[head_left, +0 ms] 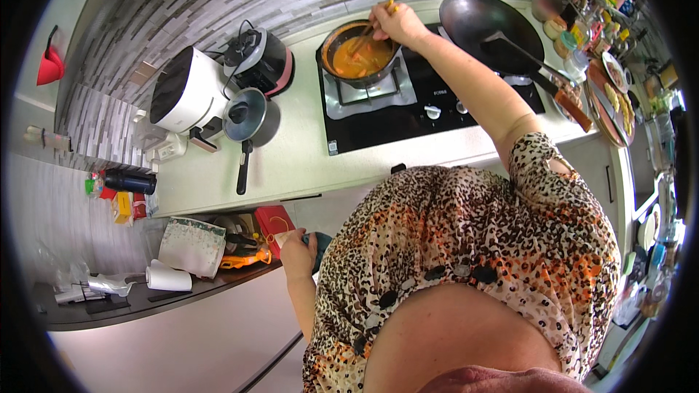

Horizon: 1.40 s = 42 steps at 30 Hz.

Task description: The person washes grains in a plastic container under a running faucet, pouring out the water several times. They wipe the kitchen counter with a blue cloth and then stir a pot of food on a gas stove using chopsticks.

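Over the right rim of a dark cooking pot (397,63) on the gas hob (357,134), my right hand (397,23) grips a pair of chopsticks (361,40) whose lower ends dip into orange-brown soup (357,60) with chunks in it. My left hand (297,251) is low at my left side, by a red box (274,224). A dark teal cloth-like item (321,248) shows just beside its fingers; whether the hand holds it is unclear.
A black wok (475,27) with a metal spatula (524,54) stands right of the pot. Left on the counter are a lidded saucepan (248,120), a white air fryer (191,93) and a black-and-pink appliance (265,60). Jars and plates crowd the far right.
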Motion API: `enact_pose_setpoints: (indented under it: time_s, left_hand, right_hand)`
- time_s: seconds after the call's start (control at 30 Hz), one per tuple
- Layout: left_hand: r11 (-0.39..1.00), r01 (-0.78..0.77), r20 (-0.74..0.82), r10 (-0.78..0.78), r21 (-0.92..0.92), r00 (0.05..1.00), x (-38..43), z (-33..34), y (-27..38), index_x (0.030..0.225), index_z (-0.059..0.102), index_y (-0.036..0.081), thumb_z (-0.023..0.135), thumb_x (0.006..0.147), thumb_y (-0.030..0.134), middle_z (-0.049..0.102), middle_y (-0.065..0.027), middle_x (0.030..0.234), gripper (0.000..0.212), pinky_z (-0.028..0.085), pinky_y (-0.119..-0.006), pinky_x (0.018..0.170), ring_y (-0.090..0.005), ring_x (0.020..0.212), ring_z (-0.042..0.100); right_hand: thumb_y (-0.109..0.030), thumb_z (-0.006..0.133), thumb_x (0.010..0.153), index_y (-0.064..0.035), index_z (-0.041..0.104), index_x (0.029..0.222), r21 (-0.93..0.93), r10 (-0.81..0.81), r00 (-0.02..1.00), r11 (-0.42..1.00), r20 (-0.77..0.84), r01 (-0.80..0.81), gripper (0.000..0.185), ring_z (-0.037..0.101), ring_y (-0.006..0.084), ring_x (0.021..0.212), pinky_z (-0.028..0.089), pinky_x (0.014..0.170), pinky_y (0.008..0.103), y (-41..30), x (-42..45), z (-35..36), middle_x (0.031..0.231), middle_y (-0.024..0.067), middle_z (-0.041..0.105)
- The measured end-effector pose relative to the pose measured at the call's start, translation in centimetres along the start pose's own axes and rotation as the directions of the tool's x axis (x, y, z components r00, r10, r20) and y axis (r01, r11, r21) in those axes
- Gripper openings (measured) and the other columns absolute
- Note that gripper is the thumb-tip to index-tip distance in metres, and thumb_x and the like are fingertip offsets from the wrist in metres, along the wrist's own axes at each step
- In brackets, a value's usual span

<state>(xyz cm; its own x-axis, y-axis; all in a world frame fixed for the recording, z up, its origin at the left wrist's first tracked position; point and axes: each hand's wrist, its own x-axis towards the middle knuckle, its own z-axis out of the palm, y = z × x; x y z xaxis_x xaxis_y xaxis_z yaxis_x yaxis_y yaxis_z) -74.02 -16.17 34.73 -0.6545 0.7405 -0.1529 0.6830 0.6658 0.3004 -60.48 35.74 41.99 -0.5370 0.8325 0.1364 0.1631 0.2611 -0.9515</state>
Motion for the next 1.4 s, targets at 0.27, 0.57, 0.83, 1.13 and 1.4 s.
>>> enact_pose_setpoints:
  time_s: [0.27, 0.57, 0.83, 1.13, 1.4]
  left_hand:
    - [0.985, -0.017, -0.076, 0.004, -0.174, 0.997, 2.7, -1.1, 0.0, 0.095, 0.067, 0.0, 0.069, 0.082, 0.025, 0.067, -0.02, 0.085, 0.028, 0.051, -0.038, 0.072, -0.0349, 0.078, 0.065]
    - [0.676, -0.058, 0.076, 0.167, -0.735, 0.983, 9.1, -2.4, 7.1, 0.098, 0.064, -0.004, 0.074, 0.08, 0.011, 0.066, -0.0055, 0.087, 0.025, 0.048, -0.026, 0.072, -0.0107, 0.078, 0.058]
    - [0.409, -0.805, -0.454, 0.673, -0.43, 0.584, 14.6, 3.4, 19.1, 0.093, 0.063, 0.0, 0.072, 0.078, 0.005, 0.063, -0.0143, 0.093, 0.019, 0.051, -0.036, 0.074, -0.0312, 0.083, 0.062]
    - [0.702, -0.669, -0.048, 0.698, 0.244, 0.715, 18.6, 12.7, 24.8, 0.142, 0.035, 0.01, 0.073, 0.075, 0.048, 0.024, -0.0215, 0.149, 0.085, 0.032, -0.058, 0.102, -0.0496, 0.131, 0.028]
    - [0.883, -0.449, 0.044, 0.447, 0.14, 0.893, 21.0, 14.5, 28.1, 0.144, 0.022, 0.0, 0.066, 0.074, 0.062, 0.022, -0.0359, 0.143, 0.104, 0.021, -0.052, 0.111, -0.0484, 0.133, 0.026]
  right_hand:
    - [-0.024, 0.048, 0.097, -0.0002, 0.062, 0.101, 0.418, 0.0, 0.988, 0.906, -0.153, 0.065, 0.028, 0.067, 0.0169, 0.071, 0.054, 0.065, 0.0263, 0.8, -3.7, -1.8, 0.084, 0.009, 0.064]
    - [-0.024, 0.049, 0.098, 0.0032, 0.059, 0.102, 0.736, 0.179, 0.928, 0.664, -0.326, 0.131, 0.029, 0.068, 0.0245, 0.076, 0.058, 0.073, 0.0353, 1.9, -15.6, -5.0, 0.091, 0.0142, 0.062]
    - [-0.029, 0.045, 0.1, 0.002, 0.057, 0.106, 0.687, 0.25, 0.841, 0.703, -0.48, 0.183, 0.033, 0.069, 0.0267, 0.078, 0.058, 0.075, 0.0362, 0.1, -26.6, -7.3, 0.092, 0.0149, 0.064]
    - [-0.024, 0.042, 0.102, 0.0014, 0.056, 0.105, 0.597, 0.207, 0.797, 0.77, -0.568, 0.225, 0.03, 0.068, 0.0251, 0.075, 0.057, 0.076, 0.0376, -2.8, -33.2, -9.8, 0.088, 0.013, 0.064]
    - [-0.025, 0.041, 0.102, 0.0013, 0.056, 0.104, 0.579, 0.216, 0.823, 0.799, -0.525, 0.16, 0.03, 0.067, 0.0217, 0.071, 0.057, 0.074, 0.0366, -2.9, -35.8, -13.1, 0.087, 0.0119, 0.064]
